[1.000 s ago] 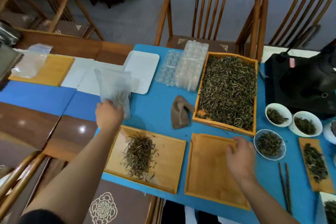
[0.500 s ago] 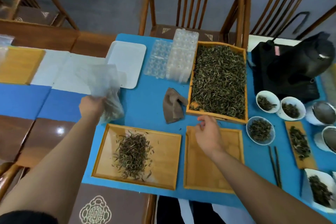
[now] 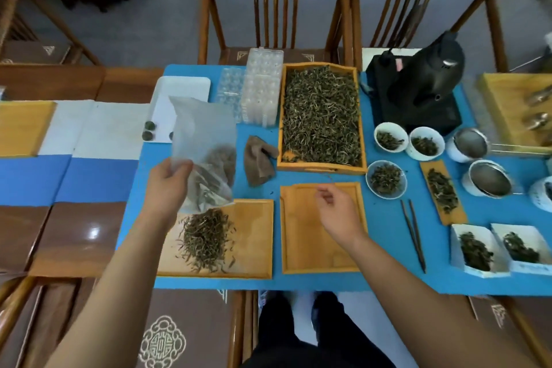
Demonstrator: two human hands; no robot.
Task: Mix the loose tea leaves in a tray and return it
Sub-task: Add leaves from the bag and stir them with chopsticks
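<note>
A clear plastic bag (image 3: 206, 146) is clamped in the left hand (image 3: 167, 185) above a heap of loose tea leaves (image 3: 206, 237) on the shallow bamboo tray (image 3: 254, 236), while the right hand (image 3: 340, 215), its grip loosely apart and empty, is held at three o'clock over an empty bamboo tray (image 3: 298, 248), so mixing and returning are judged undone.

Two wooden chairs (image 3: 273, 6) on grey floor (image 3: 149, 30).

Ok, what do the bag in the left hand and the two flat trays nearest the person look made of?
The bag: thin frosted plastic, seemingly; leaves show dimly through it. The empty tray and the tray with a leaf pile: light wood or bamboo, matte, faint grain visible.
</note>
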